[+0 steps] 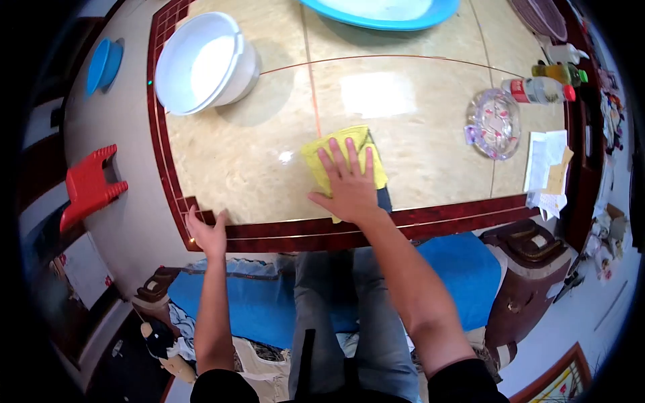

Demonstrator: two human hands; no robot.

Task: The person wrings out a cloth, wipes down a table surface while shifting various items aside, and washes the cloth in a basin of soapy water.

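My right hand (351, 189) lies flat with its fingers spread on a yellow cloth (314, 156), near the front edge of the marble-patterned table (255, 174). A dark piece of material shows beside and under the cloth on its right side. My left hand (209, 232) is at the table's front left corner, over the dark red border, with its fingers apart and nothing in it. What the left fingertips touch, if anything, I cannot tell.
A white basin (235, 80) stands at the back left, a blue basin (383, 20) at the back. On the right are a glass dish (496, 131), bottles (537, 90) and papers (543, 161). A red stool (91, 181) stands on the floor at left.
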